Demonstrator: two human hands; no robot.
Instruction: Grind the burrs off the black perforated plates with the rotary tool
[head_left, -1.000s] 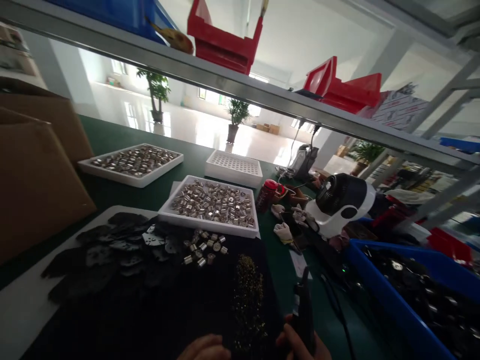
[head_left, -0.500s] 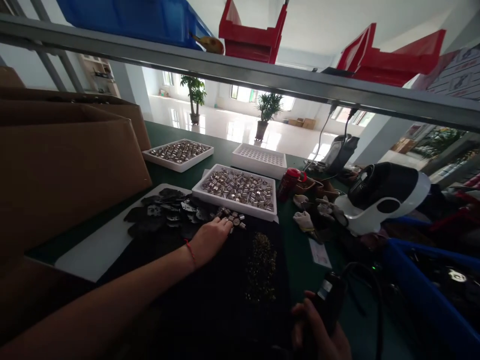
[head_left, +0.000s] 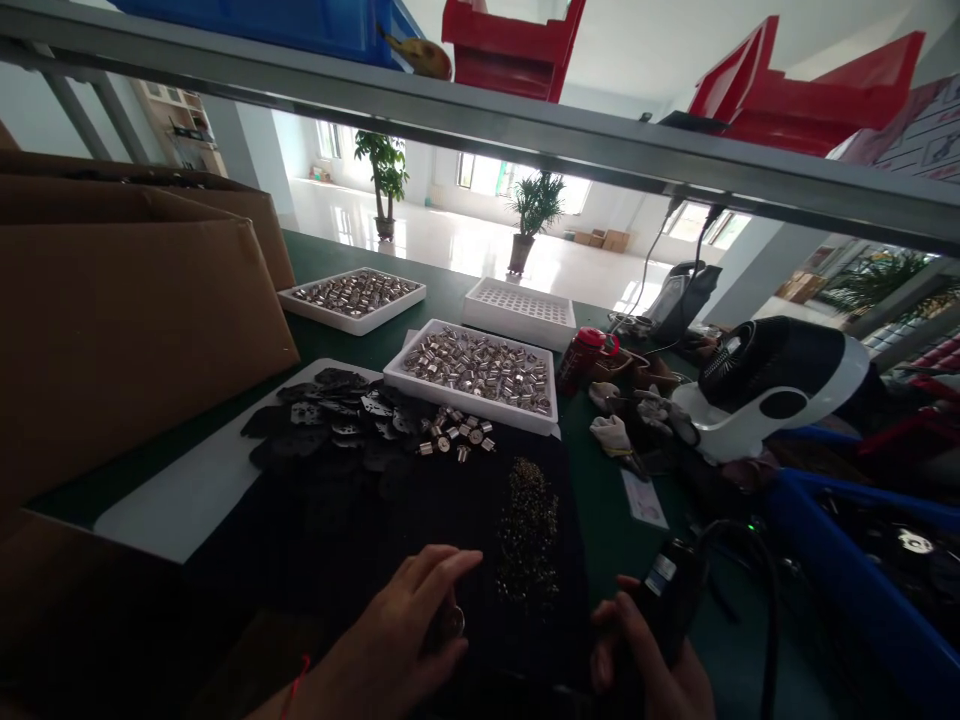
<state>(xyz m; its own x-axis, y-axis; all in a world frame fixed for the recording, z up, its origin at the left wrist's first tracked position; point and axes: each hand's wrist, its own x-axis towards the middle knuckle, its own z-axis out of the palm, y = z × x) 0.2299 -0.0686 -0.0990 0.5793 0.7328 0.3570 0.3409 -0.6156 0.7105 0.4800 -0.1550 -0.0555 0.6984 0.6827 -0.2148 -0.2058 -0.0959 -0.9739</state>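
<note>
Over the black cloth (head_left: 330,540), the left hand (head_left: 409,622) has its half-curled grip on a small metal piece (head_left: 454,622); the right hand (head_left: 660,655) wraps its grip around a black tool (head_left: 670,580). Rightward, a blue bin (head_left: 832,580) holds dark parts; beyond, a white tray (head_left: 517,416), then a farther tray (head_left: 358,326), hold heaped metal cylinders (head_left: 480,370)

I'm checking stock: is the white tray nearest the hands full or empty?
Well filled: the white tray has shiny metal parts spread across nearly all its base.
</note>
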